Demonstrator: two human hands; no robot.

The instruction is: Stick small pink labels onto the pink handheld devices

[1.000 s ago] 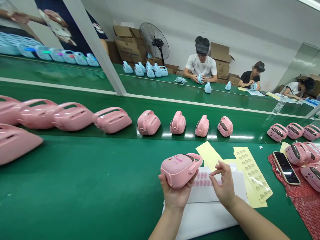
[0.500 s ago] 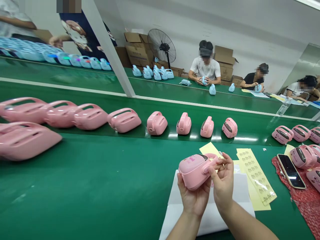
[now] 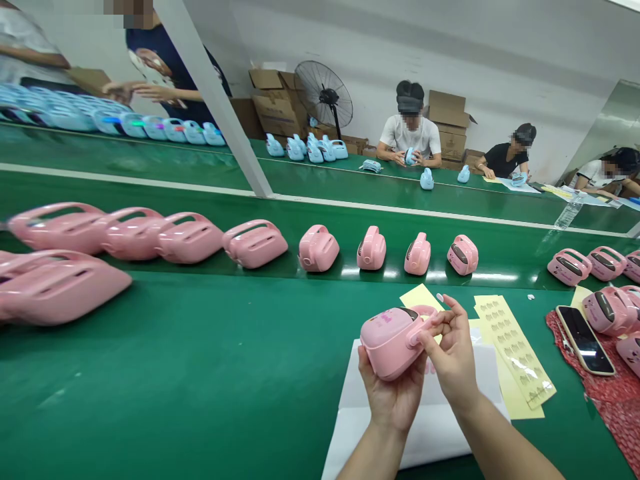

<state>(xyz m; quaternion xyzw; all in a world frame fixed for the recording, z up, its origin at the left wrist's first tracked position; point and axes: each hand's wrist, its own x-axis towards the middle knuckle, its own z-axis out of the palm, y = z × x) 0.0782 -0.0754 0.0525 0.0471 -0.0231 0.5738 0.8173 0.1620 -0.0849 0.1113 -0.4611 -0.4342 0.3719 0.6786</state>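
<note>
A pink plastic device with a carry handle (image 3: 390, 343) is held above white paper, tilted, its printed face turned up and left. My left hand (image 3: 395, 397) cups it from below, fingers wrapped round its underside. At the handle's right-hand pivot, the thumb and fingers of my right hand (image 3: 456, 353) close on the device. A small pale oval piece (image 3: 440, 298) shows by my raised right index fingertip; whether it is stuck there I cannot tell. Beneath lies the white paper sheet (image 3: 450, 433). Yellow sticker sheets (image 3: 515, 350) lie right of my right hand.
Pink devices stand in a row (image 3: 320, 249) along the far strip, with more at left (image 3: 60, 287) and right (image 3: 607, 310). A phone (image 3: 585, 340) rests on red bubble wrap (image 3: 607, 407). Across a divider, several people handle blue devices (image 3: 315, 148). A slanted post (image 3: 215, 100) rises at left.
The view has shifted slightly. My right index finger has lifted a little, with the pale oval piece beside it. The device stays in my left hand. Across the table, a person's hands have come together.
</note>
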